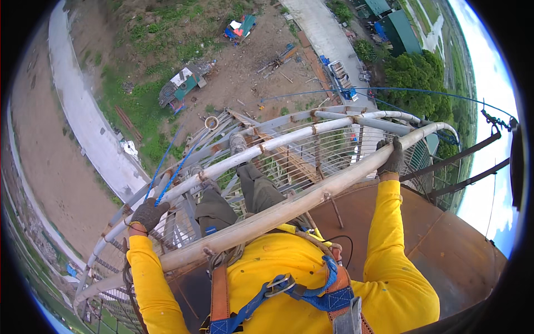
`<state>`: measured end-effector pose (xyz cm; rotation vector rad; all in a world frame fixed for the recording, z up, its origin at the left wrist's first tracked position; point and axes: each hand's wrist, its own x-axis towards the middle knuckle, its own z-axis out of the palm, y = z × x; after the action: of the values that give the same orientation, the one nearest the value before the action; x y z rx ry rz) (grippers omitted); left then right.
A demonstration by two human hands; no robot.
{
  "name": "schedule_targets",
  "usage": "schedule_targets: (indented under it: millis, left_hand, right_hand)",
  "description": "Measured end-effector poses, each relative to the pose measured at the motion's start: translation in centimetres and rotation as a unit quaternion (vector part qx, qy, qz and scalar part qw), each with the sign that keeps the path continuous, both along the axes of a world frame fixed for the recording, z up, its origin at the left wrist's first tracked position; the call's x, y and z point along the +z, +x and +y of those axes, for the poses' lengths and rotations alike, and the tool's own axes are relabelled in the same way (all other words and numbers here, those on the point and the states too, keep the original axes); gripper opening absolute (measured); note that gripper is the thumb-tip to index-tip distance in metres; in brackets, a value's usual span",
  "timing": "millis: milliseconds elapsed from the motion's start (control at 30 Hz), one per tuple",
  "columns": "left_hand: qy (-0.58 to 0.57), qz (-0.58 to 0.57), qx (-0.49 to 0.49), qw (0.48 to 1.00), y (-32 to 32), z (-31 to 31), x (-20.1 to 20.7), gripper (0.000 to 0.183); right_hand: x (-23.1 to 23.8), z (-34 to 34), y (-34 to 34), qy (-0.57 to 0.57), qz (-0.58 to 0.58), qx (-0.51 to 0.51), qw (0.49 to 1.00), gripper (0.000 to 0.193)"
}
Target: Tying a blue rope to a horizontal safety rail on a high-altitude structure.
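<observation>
1. Your left hand (pixel 149 215), left of center in the frame: fingers curled by the white rail (pixel 283 141) and blue rope (pixel 167 189), can't tell which they've actually got.
2. Your right hand (pixel 391 158), right of center: fingers wrapped round the near rail (pixel 278 219).
3. Progress-wise, I'd guess the rope's already strung, running out toward that round rimmed thing (pixel 211 122), upper center-left. What's left? Can't tell.
</observation>
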<state>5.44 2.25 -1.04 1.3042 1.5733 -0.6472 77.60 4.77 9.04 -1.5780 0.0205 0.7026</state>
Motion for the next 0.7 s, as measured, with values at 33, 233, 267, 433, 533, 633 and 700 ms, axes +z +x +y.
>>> schedule_targets:
  millis: [33,233,267,433,533,633,700]
  left_hand:
    - [0.0,0.014,-0.012,1.0,0.7,0.4,0.1,0.07]
    - [-0.003,-0.059,-0.144,0.988,-4.7,-2.0,-11.5,0.064]
    - [-0.055,-0.121,-0.172,0.976,-7.9,-2.5,-15.2,0.06]
    - [0.006,-0.196,-0.24,0.951,7.3,7.7,-23.0,0.084]
    - [0.063,-0.244,-0.326,0.911,15.4,11.9,-22.1,0.079]
    - [0.109,-0.282,-0.426,0.853,23.7,14.8,-19.1,0.074]
    - [0.138,-0.303,-0.479,0.812,29.3,16.3,-16.9,0.071]
  right_hand:
    - [-0.3,0.0,-0.8,0.019,-0.008,-0.004,1.0,0.043]
    - [-3.5,0.2,-12.6,-0.019,-0.054,-0.097,0.994,0.074]
    - [-3.8,0.2,-15.3,-0.065,-0.022,-0.074,0.995,0.071]
    - [-5.4,-1.2,-22.5,-0.202,-0.072,-0.003,0.977,0.079]
    - [-2.3,-0.2,-23.3,-0.214,-0.045,0.012,0.976,0.086]
    - [-4.5,0.3,-20.5,-0.271,-0.075,0.022,0.96,0.082]
    - [-6.4,0.9,-18.6,-0.308,-0.085,0.058,0.946,0.073]
